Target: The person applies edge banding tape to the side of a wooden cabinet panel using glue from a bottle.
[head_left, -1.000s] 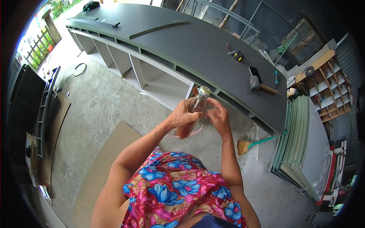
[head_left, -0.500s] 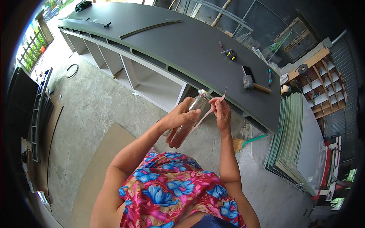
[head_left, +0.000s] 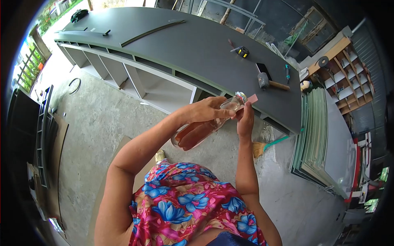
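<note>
Bottle (head_left: 196,133) in closed L fingers (head_left: 224,113), pink strip (head_left: 253,99) in R fingers (head_left: 246,110), cap (head_left: 241,96) mkgs illegible

The bottle (head_left: 200,133) is clear, tinged reddish brown; the strip (head_left: 253,99) is pale pink. The clothing (head_left: 199,221) is crimson, pink and beige, patterned with large blue flowers (head_left: 171,211). The surface (head_left: 164,53) is dark grey, the compartments (head_left: 164,88) whitish. The tape measure (head_left: 243,51) is black and yellow, the broom (head_left: 258,149) straw-coloured with a turquoise handle (head_left: 277,142), the floor (head_left: 98,115) mottled grey.

I find the bottle (head_left: 196,135) partly hidden by the left hand (head_left: 207,110), the strip (head_left: 252,99) by the right hand (head_left: 245,119), the phone (head_left: 262,69) by the mallet (head_left: 264,81).
</note>
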`<state>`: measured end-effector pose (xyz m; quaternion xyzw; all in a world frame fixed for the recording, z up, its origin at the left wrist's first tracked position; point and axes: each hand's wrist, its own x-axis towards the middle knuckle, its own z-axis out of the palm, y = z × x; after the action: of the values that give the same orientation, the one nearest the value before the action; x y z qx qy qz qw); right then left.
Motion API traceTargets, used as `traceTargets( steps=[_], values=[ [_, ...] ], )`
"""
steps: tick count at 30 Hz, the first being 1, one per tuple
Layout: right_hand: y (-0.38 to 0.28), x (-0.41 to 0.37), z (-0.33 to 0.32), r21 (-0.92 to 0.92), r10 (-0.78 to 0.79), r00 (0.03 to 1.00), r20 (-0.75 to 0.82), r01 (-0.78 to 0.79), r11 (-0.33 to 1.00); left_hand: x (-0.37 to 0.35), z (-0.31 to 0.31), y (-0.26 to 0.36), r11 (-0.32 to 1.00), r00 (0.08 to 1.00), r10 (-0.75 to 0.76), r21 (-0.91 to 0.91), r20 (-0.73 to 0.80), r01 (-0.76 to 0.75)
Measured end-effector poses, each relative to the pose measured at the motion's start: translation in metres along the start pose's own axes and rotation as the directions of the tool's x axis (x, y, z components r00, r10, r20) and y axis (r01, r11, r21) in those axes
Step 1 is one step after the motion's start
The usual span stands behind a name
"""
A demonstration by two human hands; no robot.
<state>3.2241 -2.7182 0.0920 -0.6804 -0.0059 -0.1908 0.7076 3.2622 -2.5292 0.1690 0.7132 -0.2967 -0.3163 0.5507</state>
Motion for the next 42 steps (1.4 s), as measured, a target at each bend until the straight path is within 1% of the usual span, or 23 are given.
traceTargets(
  steps=[1, 3, 5, 7, 9, 10, 13, 16, 18, 21, 22, 24, 27, 28, 30, 31, 34, 37, 40, 42],
  values=[
    [0.01, -0.001, -0.004, -0.065, -0.049, 0.999, -0.012, 0.048, 0.997, 0.003, 0.002, 0.002, 1.0, 1.0, -0.017, 0.003, 0.013, 0.017],
    [0.006, -0.002, -0.001, 0.007, -0.034, 0.998, -0.048, 0.034, 0.999, 0.014, 0.007, -0.002, 1.0, 1.0, 0.002, -0.03, 0.021, -0.002],
    [0.001, 0.0, 0.003, 0.285, 0.1, 0.993, -0.068, -0.076, 0.955, 0.021, 0.011, -0.002, 0.997, 0.999, 0.033, -0.065, 0.018, -0.032],
    [0.003, -0.001, -0.007, 0.308, 0.085, 0.993, 0.079, -0.105, 0.945, 0.024, 0.012, 0.0, 0.992, 0.997, 0.073, -0.101, 0.001, -0.072],
    [0.006, 0.0, -0.012, 0.32, 0.059, 0.983, 0.176, -0.114, 0.94, 0.028, 0.01, 0.001, 0.99, 0.998, 0.05, -0.137, 0.041, -0.044],
    [0.006, -0.001, -0.014, 0.329, 0.043, 0.982, 0.182, -0.102, 0.939, 0.028, 0.009, 0.001, 0.988, 0.997, 0.041, -0.154, 0.059, -0.031],
    [-0.01, 0.0, -0.012, 0.345, 0.002, 0.98, 0.201, -0.073, 0.936, 0.017, 0.005, 0.024, 0.977, 0.984, -0.049, -0.195, 0.172, 0.082],
    [-0.013, 0.0, -0.014, 0.351, -0.005, 0.978, 0.207, -0.07, 0.934, 0.027, 0.004, 0.009, 0.978, 0.981, -0.035, -0.197, 0.189, 0.072],
    [-0.012, 0.001, -0.014, 0.362, -0.006, 0.978, 0.207, -0.07, 0.929, 0.03, 0.002, 0.01, 0.978, 0.979, -0.041, -0.191, 0.198, 0.079],
    [-0.01, 0.006, -0.017, 0.393, -0.039, 0.973, 0.228, -0.056, 0.918, 0.028, 0.002, 0.012, 0.976, 0.975, -0.077, -0.183, 0.209, 0.116],
    [-0.01, 0.009, -0.017, 0.44, -0.031, 0.982, 0.188, -0.056, 0.896, 0.028, 0.002, 0.012, 0.975, 0.972, -0.091, -0.179, 0.215, 0.131],
    [-0.015, 0.013, -0.016, 0.526, -0.01, 0.994, 0.105, -0.048, 0.849, 0.029, 0.005, 0.01, 0.979, 0.975, -0.067, -0.175, 0.212, 0.106],
    [-0.021, 0.02, -0.021, 0.597, -0.06, 0.982, 0.182, -0.062, 0.8, 0.032, 0.005, -0.002, 0.979, 0.977, -0.024, -0.194, 0.212, 0.066],
    [-0.025, 0.022, -0.022, 0.598, -0.05, 0.985, 0.166, -0.06, 0.799, 0.033, 0.004, -0.005, 0.978, 0.977, -0.007, -0.205, 0.212, 0.052],
    [-0.039, 0.025, -0.022, 0.598, -0.033, 0.991, 0.132, -0.054, 0.8, 0.027, 0.007, 0.002, 0.977, 0.982, 0.054, -0.215, 0.182, -0.014],
    [-0.042, 0.029, -0.024, 0.6, -0.057, 0.985, 0.162, -0.052, 0.798, 0.023, 0.008, 0.004, 0.974, 0.982, 0.085, -0.22, 0.168, -0.047],
    [-0.064, 0.034, -0.026, 0.615, -0.096, 0.977, 0.188, -0.041, 0.787, 0.02, 0.013, -0.004, 0.972, 0.988, 0.147, -0.192, 0.044, -0.136],
    [-0.079, 0.04, -0.026, 0.631, -0.122, 0.965, 0.233, -0.055, 0.774, 0.015, 0.015, -0.004, 0.962, 0.988, 0.152, -0.231, 0.022, -0.143],
    [-0.085, 0.045, -0.023, 0.655, -0.138, 0.957, 0.256, -0.067, 0.752, 0.015, 0.016, -0.017, 0.894, 0.98, 0.181, -0.429, 0.084, -0.129],
    [-0.088, 0.05, -0.021, 0.666, -0.141, 0.95, 0.279, -0.086, 0.741, 0.017, 0.017, -0.027, 0.876, 0.972, 0.217, -0.455, 0.084, -0.156]
  ],
)
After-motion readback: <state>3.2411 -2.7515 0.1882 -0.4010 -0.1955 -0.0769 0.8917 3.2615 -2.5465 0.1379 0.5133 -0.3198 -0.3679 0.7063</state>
